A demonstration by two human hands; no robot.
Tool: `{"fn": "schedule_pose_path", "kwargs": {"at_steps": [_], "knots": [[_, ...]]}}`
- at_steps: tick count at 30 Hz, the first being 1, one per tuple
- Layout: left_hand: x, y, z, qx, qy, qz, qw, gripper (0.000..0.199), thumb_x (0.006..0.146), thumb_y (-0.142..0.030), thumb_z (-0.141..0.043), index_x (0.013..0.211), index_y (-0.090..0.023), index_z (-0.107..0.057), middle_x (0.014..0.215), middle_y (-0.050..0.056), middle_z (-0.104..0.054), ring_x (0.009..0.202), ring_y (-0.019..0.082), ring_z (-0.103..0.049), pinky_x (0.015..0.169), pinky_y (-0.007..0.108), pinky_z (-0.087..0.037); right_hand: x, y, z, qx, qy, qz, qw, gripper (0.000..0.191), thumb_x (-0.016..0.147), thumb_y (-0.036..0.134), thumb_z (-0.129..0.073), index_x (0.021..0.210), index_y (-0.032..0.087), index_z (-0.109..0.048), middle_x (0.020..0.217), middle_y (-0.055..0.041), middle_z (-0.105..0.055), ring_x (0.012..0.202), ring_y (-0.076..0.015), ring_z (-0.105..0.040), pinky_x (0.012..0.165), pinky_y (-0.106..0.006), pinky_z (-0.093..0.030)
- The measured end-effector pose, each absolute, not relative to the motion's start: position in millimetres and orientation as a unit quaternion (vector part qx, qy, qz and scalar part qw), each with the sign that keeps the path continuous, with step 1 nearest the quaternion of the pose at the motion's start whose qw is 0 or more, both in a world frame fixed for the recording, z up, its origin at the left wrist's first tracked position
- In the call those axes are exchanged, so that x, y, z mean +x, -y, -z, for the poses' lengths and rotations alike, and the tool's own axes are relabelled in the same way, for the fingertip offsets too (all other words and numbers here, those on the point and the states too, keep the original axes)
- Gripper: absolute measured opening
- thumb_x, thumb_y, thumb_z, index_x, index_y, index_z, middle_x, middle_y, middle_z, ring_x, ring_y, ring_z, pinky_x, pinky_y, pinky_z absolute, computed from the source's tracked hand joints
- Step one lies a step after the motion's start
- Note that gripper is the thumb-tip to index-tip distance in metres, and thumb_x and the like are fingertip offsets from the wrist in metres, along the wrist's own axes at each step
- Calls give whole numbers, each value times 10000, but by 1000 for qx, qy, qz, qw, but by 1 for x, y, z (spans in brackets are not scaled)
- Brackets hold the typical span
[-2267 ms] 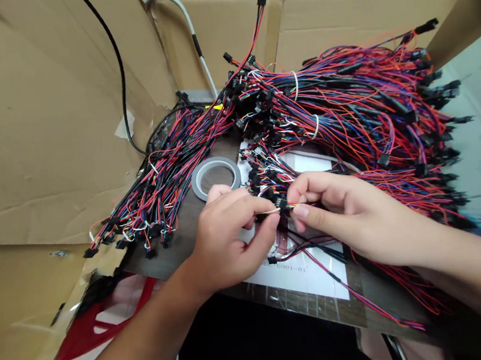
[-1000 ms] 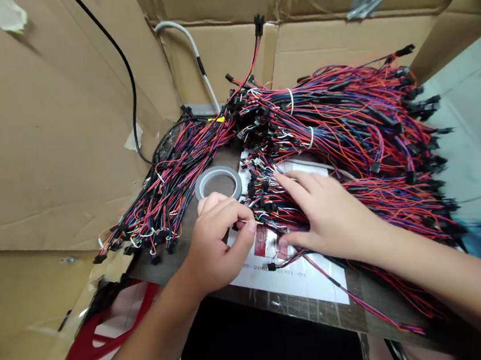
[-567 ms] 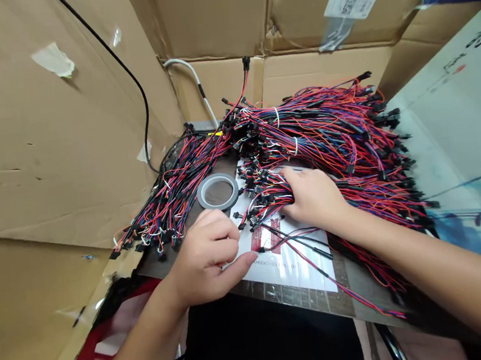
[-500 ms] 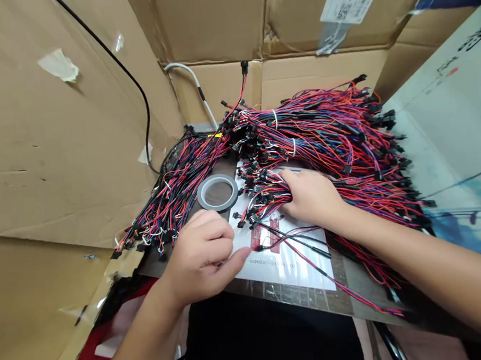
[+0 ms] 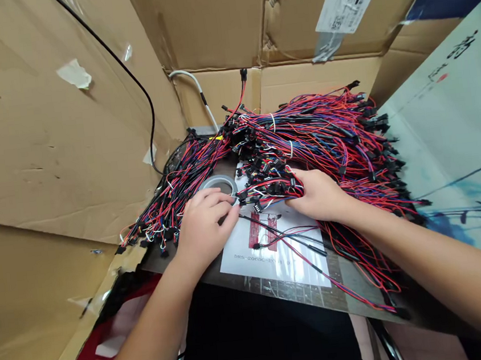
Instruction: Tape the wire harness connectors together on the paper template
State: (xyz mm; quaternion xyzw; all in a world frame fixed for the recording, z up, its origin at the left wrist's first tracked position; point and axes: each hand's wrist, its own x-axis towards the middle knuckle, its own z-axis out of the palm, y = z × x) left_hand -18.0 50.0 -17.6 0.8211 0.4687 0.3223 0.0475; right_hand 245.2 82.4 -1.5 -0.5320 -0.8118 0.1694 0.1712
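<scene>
My right hand (image 5: 321, 194) is closed round a bundle of red, black and white wires (image 5: 267, 187) with black connectors at their left ends. My left hand (image 5: 206, 221) is beside the bundle's left end, its fingertips pinched at a connector or wire end that is hard to make out. Behind my left fingers lies a grey tape roll (image 5: 219, 180), partly covered. Below the bundle, a printed white sheet (image 5: 271, 271) shows red pictures, and a few loose black and red wires (image 5: 313, 264) cross it.
Large heaps of red and blue wires (image 5: 324, 119) fill the back right. Another wire pile (image 5: 191, 168) lies at the left. Cardboard walls (image 5: 207, 29) stand behind and at the left, with a black cable (image 5: 146, 98) hanging down. A painted panel (image 5: 453, 123) is at the right.
My left hand has moved up from the loose connector on the sheet to the bundle's left end. The gripped bundle's connectors have shifted, and the tape roll is now partly covered.
</scene>
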Motion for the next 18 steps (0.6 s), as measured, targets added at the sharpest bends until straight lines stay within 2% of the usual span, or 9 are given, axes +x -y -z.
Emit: {"fn": "schedule_pose_path", "kwargs": {"at_steps": [3, 6, 7, 9, 11, 13, 16, 18], "knots": [[-16, -51, 18, 817, -432, -348, 155, 131, 911, -238, -604, 890, -212, -730, 1043, 49, -723, 1205, 237, -572, 1062, 438, -455, 250, -83, 1, -474, 830, -215, 198, 337, 741, 221, -585, 1071, 222, -656, 923, 0, -718, 787, -185, -647, 722, -270, -461], [-6, -43, 12, 822, -357, -359, 263, 215, 923, -240, -592, 1103, -235, -710, 1258, 91, -653, 1276, 250, -543, 1071, 451, -466, 254, -86, 1, -442, 828, -262, 222, 325, 734, 204, -592, 1053, 185, -651, 982, -20, -716, 847, -191, -650, 792, -288, -488], [-1, -39, 11, 829, -345, -353, 263, 264, 922, -245, -595, 1167, -246, -692, 1320, 99, -618, 1284, 258, -536, 1076, 464, -460, 255, -87, 0, -431, 829, -277, 226, 328, 734, 202, -595, 1057, 179, -649, 1002, -26, -714, 872, -195, -651, 819, -297, -494], [10, -32, 10, 857, -347, -328, 195, 320, 914, -263, -613, 1229, -278, -670, 1375, 91, -583, 1329, 291, -487, 1124, 532, -388, 256, -88, -1, -409, 831, -299, 231, 331, 744, 209, -599, 1069, 175, -649, 1041, -34, -709, 905, -199, -649, 855, -311, -500], [22, -27, 12, 874, -369, -304, 89, 302, 901, -279, -633, 1198, -301, -685, 1363, 65, -592, 1387, 331, -403, 1164, 612, -275, 255, -88, -2, -388, 835, -313, 233, 319, 756, 226, -603, 1066, 173, -658, 1049, -37, -707, 904, -195, -647, 859, -312, -501], [30, -24, 16, 875, -383, -296, 20, 212, 889, -295, -648, 1087, -281, -720, 1315, 60, -616, 1386, 345, -385, 1167, 629, -242, 255, -87, -2, -379, 838, -317, 232, 298, 763, 238, -604, 1047, 172, -668, 1023, -33, -710, 881, -189, -646, 838, -304, -501], [29, -22, 18, 861, -385, -333, 7, 102, 863, -302, -675, 856, -206, -709, 1168, 80, -655, 1293, 308, -475, 1128, 548, -350, 258, -86, 0, -400, 832, -304, 236, 289, 747, 225, -607, 1026, 170, -663, 976, -22, -711, 861, -188, -644, 815, -295, -496], [17, -26, 15, 837, -390, -384, 19, 143, 856, -264, -670, 738, -184, -656, 1037, 71, -663, 1223, 272, -532, 1068, 488, -426, 263, -87, 1, -445, 816, -277, 243, 269, 741, 220, -603, 1001, 173, -654, 939, -16, -709, 849, -190, -645, 803, -290, -489]]}}
